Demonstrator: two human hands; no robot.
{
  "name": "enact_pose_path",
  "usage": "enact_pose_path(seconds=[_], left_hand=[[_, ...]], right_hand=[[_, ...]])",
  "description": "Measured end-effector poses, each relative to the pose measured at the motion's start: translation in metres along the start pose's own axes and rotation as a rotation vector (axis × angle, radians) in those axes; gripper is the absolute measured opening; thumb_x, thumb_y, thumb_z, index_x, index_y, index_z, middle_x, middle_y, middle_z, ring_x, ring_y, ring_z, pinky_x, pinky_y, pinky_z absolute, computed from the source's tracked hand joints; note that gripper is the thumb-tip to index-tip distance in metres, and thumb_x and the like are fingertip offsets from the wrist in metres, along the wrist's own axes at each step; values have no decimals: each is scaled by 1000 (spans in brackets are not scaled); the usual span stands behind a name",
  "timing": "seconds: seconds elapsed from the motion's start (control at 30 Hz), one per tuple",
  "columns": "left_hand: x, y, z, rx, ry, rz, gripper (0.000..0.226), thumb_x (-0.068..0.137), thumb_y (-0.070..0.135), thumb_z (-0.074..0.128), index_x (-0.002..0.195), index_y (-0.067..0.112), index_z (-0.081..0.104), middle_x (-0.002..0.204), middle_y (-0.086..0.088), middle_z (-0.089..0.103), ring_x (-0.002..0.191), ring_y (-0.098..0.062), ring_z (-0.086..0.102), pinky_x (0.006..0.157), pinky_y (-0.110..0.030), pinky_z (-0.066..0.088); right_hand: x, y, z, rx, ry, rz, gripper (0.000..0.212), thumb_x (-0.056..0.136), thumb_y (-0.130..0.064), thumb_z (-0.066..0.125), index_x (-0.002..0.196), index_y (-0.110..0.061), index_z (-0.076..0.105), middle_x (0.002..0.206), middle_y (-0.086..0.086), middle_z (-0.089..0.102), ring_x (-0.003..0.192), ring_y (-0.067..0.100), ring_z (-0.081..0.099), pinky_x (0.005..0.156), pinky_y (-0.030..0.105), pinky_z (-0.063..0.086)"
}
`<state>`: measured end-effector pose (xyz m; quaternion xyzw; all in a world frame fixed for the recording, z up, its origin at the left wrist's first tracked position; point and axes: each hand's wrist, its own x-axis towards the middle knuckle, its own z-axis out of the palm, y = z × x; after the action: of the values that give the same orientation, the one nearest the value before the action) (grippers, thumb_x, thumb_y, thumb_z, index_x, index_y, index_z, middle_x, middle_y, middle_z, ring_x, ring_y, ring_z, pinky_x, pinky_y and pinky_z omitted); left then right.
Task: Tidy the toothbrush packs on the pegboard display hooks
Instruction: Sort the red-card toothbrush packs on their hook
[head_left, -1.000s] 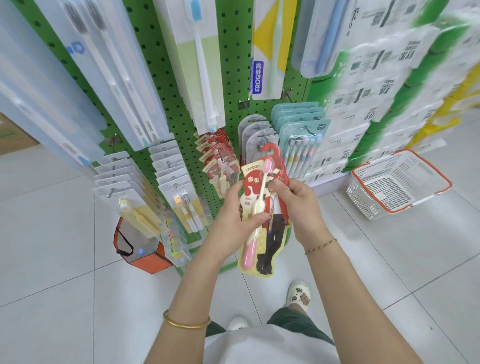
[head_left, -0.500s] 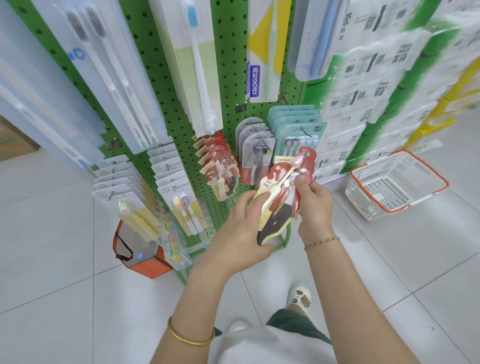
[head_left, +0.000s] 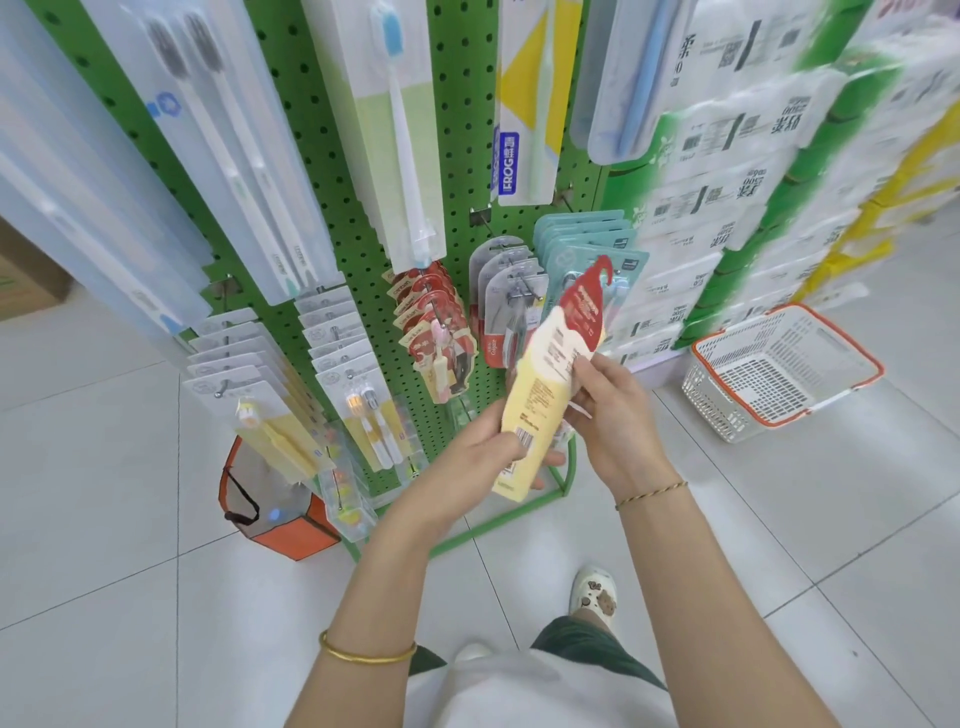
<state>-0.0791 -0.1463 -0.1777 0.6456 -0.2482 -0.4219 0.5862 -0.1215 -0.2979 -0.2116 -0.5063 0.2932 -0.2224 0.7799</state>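
Here, both forearms reach forward from the bottom of the view toward the green pegboard (head_left: 457, 130). A gold bangle (head_left: 366, 657) sits on the left wrist and a thin bracelet (head_left: 652, 493) on the right.

The left hand (head_left: 483, 447) is turned palm inward. Its grip is curled round the lower part of a toothbrush pack (head_left: 550, 374), with the thumb lying over the printed back near the barcode and the fingers wrapped behind. The right hand (head_left: 613, 410) comes in from the other side, and its grip pinches the pack's right edge about halfway up, thumb on the back face and fingers behind.

The pack is held between the two hands with its back to the camera, cream-yellow below and red above. It tilts so that its top leans to the right. Its red hook-shaped hanger rises in front of the teal packs (head_left: 587, 244); whether it touches them cannot be told.

Just left of the held pack, a row of matching red packs (head_left: 431, 322) hangs on a hook, and grey packs (head_left: 506, 291) hang between that row and the teal ones. To the right, a white basket with an orange rim (head_left: 779, 369) stands on the tiled floor (head_left: 104, 519). An orange bag (head_left: 280, 519) sits at the foot of the display.
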Motion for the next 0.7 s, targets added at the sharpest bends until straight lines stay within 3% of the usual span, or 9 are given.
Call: enact_pose_path(seconds=[0.13,0.27,0.33,0.43,0.6,0.7], left_hand=[[2,-5,-6,13,13,-66,29,96,4,49,113,26,57,113,-1,70,99,-26,69,90,-41,53],[8,-13,-13,94,160,-111,16,89,19,63,103,25,68,104,0,73,98,-24,68,94,-48,50],[11,-14,-14,80,229,-120,13,91,22,63,102,24,69,99,0,74,95,-23,69,90,-42,53],[13,-9,-14,76,362,-64,5,91,24,63,95,24,65,91,8,72,83,-11,68,63,-18,53],[15,3,-18,124,568,150,11,89,23,65,91,31,57,87,9,68,76,-6,66,64,-26,53],[14,11,-20,124,648,272,21,91,16,63,87,34,53,85,11,63,68,5,61,58,-16,51]], right_hand=[[-1,-3,-1,-11,0,-7,12,96,-11,51,84,-10,55,77,5,62,65,13,58,54,21,48],[-3,-7,0,-22,-40,-25,16,95,-10,52,79,-9,52,77,6,65,65,14,61,59,24,53],[-4,-10,1,-35,-69,-40,15,95,-10,52,81,-8,55,77,6,66,66,16,60,64,28,52],[-5,-12,2,-104,-171,-69,11,93,-8,55,85,-7,62,77,4,68,66,16,61,65,31,50],[-9,-10,5,-183,-388,-64,7,87,-7,62,82,-5,65,76,4,69,68,18,63,62,26,52],[-10,-10,6,-206,-483,-52,4,86,-1,61,83,0,65,81,8,67,66,13,64,58,19,49]])
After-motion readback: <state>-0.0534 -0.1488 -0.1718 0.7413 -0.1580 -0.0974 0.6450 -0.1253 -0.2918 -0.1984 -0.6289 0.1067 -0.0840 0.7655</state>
